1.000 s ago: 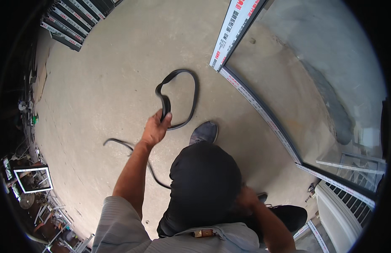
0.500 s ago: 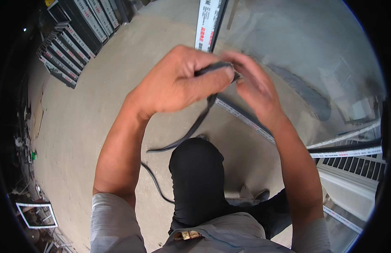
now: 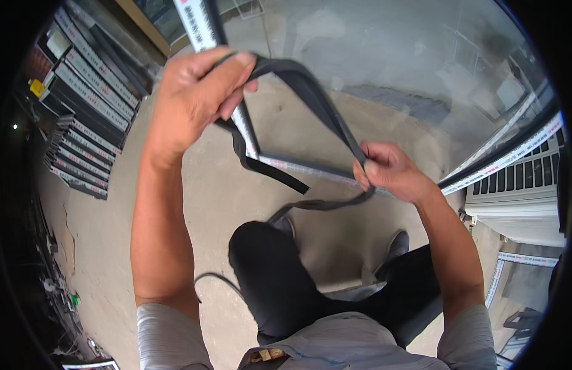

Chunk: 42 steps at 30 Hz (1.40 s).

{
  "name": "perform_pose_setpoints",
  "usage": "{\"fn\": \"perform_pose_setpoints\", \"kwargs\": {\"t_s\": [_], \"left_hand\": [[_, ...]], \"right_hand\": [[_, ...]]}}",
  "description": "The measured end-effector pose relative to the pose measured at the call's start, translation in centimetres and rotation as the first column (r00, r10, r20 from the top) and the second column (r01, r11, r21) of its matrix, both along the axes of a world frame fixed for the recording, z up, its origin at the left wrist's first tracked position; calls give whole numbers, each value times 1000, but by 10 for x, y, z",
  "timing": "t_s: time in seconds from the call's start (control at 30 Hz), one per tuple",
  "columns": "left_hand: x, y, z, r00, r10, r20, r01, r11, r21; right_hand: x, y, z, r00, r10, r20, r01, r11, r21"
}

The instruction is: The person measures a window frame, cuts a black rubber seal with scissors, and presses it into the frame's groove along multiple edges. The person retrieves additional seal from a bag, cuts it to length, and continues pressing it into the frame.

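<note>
Rubber strip (image 3: 323, 105), black, flat, long, held up between both hands above the knees. Left hand (image 3: 196, 98) is raised high, fingers curled shut round the strip's upper part w/ thumb on top; grip closed on it. Right hand (image 3: 391, 172) sits lower and to the right, pinching the strip between thumb and fingertips, grip also closed on it. Between the hands the strip's long axis runs diagonally, from upper left by the left hand down to lower right at the right hand. A short loose end hangs below the left hand, pointing down-right toward the frame corner. From the right hand the strip bends back left and drops toward the left knee, then trails to the concrete floor (image 3: 113, 222).

Window frame (image 3: 310, 169) lies flat on the floor behind the strip, dark bars w/ white protective tape carrying red and dark print; glass inside it reflects. Left of the frame, well apart: stack of long dark profiles (image 3: 89, 105), each w/ a white label band. Right of the frame: white louvred unit (image 3: 520, 191).
</note>
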<state>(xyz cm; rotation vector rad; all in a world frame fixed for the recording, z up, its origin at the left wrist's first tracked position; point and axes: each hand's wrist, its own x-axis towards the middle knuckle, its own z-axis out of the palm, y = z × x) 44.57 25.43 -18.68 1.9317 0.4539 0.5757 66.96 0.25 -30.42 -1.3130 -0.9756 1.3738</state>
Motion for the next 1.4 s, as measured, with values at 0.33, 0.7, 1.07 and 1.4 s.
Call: {"fn": "perform_pose_setpoints", "kwargs": {"t_s": [0.33, 0.7, 1.07, 1.4], "left_hand": [[23, 14, -33, 953, 285, -103, -277, 957, 83], [33, 15, -69, 872, 289, -396, -150, 926, 346], [37, -12, -170, 797, 82, -598, 139, 940, 313], [189, -246, -145, 732, -536, -420, 450, 844, -294]], "right_hand": [[85, -109, -17, 817, -202, 541, 312, 942, -121], [150, -205, -16, 620, -243, 746, 540, 822, -182], [128, -249, -17, 259, -253, 932, 439, 891, 120], [84, -193, -20, 259, -515, 817, 33, 850, 525]]}}
